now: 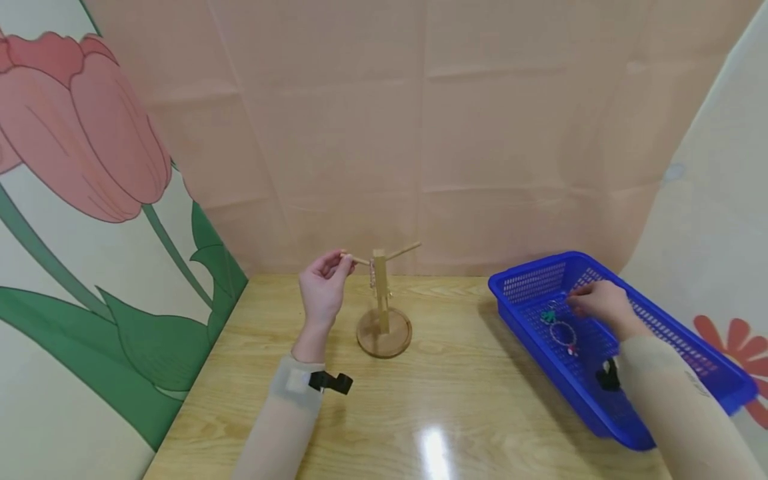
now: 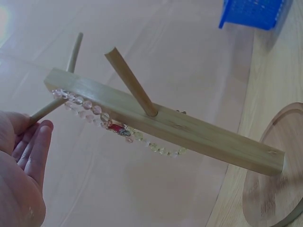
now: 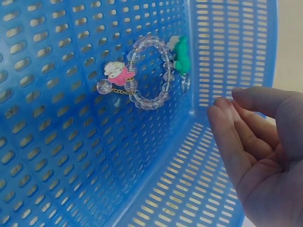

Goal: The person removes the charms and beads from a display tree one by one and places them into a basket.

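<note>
A wooden stand [image 1: 382,293] with a round base and several slanted pegs stands upright on the table. My left hand [image 1: 326,280] pinches the tip of its upper left peg [image 2: 46,109] between thumb and fingers. Around that peg hangs a pink beaded bracelet [image 2: 87,104]; a pale yellow-green beaded one [image 2: 161,149] hangs lower behind the post. Over the blue basket [image 1: 543,363], my right hand [image 3: 265,146] has its fingers loosely bent and holds nothing. Near it in the basket lie a clear beaded bracelet [image 3: 150,73] with a pink charm and a green trinket [image 3: 182,56] with a metal ring.
A black object [image 1: 609,375] lies in the basket beside my right forearm. The basket's perforated walls rise around my right hand. Behind the table hangs a tan cloth [image 1: 480,167], with flower-printed panels on both sides. A black strap mount [image 1: 330,382] sits on my left wrist.
</note>
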`<state>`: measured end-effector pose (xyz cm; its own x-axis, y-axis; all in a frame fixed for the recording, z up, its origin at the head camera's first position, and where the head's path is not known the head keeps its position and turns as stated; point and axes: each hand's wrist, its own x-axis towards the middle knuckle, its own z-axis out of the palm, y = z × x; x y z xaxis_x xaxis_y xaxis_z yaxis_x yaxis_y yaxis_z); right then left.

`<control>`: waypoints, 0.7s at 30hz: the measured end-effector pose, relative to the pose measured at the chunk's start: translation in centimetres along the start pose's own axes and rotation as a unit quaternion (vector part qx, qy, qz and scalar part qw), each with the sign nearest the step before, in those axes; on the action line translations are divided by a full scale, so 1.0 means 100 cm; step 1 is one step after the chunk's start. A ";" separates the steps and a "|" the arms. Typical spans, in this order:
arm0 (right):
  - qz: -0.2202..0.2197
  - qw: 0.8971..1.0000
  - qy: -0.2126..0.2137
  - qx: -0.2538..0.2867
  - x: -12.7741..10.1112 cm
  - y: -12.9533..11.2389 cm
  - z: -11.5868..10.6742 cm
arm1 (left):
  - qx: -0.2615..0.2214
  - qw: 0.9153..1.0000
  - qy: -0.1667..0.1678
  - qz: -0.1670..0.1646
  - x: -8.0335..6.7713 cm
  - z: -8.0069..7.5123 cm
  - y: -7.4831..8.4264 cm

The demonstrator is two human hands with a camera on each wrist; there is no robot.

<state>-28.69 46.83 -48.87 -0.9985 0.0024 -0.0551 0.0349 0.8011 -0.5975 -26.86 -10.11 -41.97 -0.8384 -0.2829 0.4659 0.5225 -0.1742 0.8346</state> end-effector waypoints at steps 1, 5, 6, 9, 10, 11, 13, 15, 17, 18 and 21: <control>0.003 1.000 -0.004 0.008 0.000 0.000 -0.001 | 0.000 1.000 0.000 0.000 0.000 0.000 0.000; 0.011 0.999 -0.011 0.028 -0.002 0.000 -0.003 | 0.001 1.000 0.002 -0.002 0.000 0.000 -0.001; 0.012 0.999 -0.010 0.029 -0.003 0.000 -0.003 | 0.001 1.000 0.002 -0.003 0.000 0.000 -0.002; 0.015 1.000 -0.009 0.026 -0.005 0.000 -0.005 | -0.002 1.000 0.000 -0.005 0.000 0.000 -0.002; 0.015 1.000 -0.010 0.024 -0.006 0.000 -0.006 | -0.003 1.000 0.000 -0.006 0.001 0.000 -0.002; 0.015 1.000 -0.010 0.022 -0.007 0.000 -0.007 | -0.004 1.000 0.000 -0.007 0.001 0.001 -0.002; 0.013 1.000 -0.012 0.016 -0.009 -0.001 -0.009 | -0.006 1.000 0.000 -0.008 0.001 0.001 -0.002; 0.009 1.000 -0.012 0.017 -0.011 -0.003 -0.011 | -0.007 1.000 0.002 -0.008 0.000 0.001 -0.002; 0.008 1.000 -0.012 0.026 -0.013 -0.006 -0.011 | -0.005 1.000 0.002 -0.007 0.000 0.001 -0.001; 0.006 0.999 -0.013 0.029 -0.014 -0.008 -0.011 | -0.006 1.000 0.003 -0.006 0.000 0.001 -0.002; 0.008 0.998 -0.017 0.052 -0.015 -0.014 -0.011 | -0.005 1.000 0.003 -0.007 0.001 0.000 -0.001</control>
<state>-27.24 46.33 -47.07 -0.9958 -0.0077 -0.0909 0.0561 0.7350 -0.6758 -26.98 -10.08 -42.05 -0.8451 -0.2850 0.4524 0.5120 -0.1878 0.8382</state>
